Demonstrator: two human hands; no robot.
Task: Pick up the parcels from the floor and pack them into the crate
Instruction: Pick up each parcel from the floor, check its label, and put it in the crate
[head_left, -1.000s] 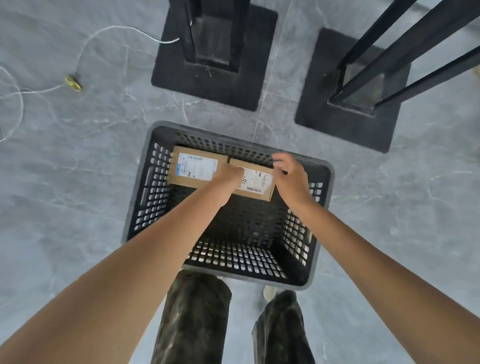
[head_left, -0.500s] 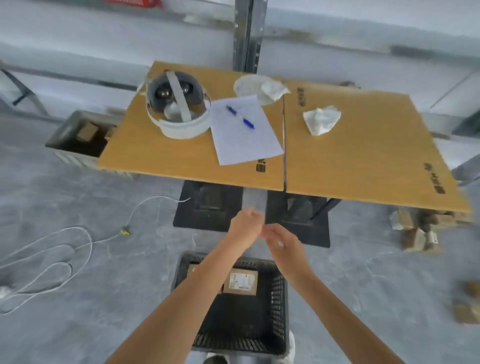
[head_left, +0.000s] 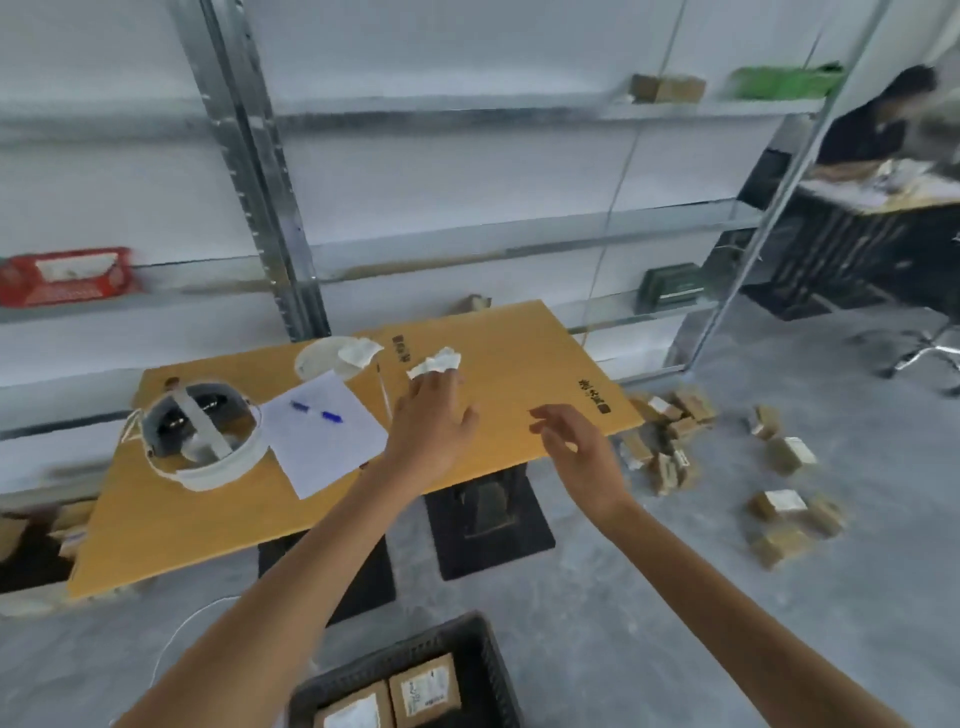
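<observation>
Two parcels (head_left: 425, 688) w/ white shipping labels lie side by side, touching, in the black crate (head_left: 467, 642) at the btm edge of view; label print too small to read. Both hands are up over the yellow table (head_left: 519, 343), holding nothing. The left hand (head_left: 434, 431) has fingers straight and relaxed, tips overlapping a crumpled tissue (head_left: 436, 360); can't tell if they touch it. The right hand (head_left: 582, 457) has fingers loosely spread, slack. More parcels sit on the grey floor (head_left: 597, 649) to the right: a heap (head_left: 667, 441) by the table corner, plus loose ones (head_left: 779, 506) farther out, several w/ white labels, text blurred. Table has dark printed marks near two edges, not legible. Also on it: a headset (head_left: 202, 436), a paper sheet (head_left: 322, 431) w/ a blue pen (head_left: 317, 410), a white bowl (head_left: 324, 358). Red pack (head_left: 62, 275) on the shelf (head_left: 415, 249) at left, lettering unreadable.
</observation>
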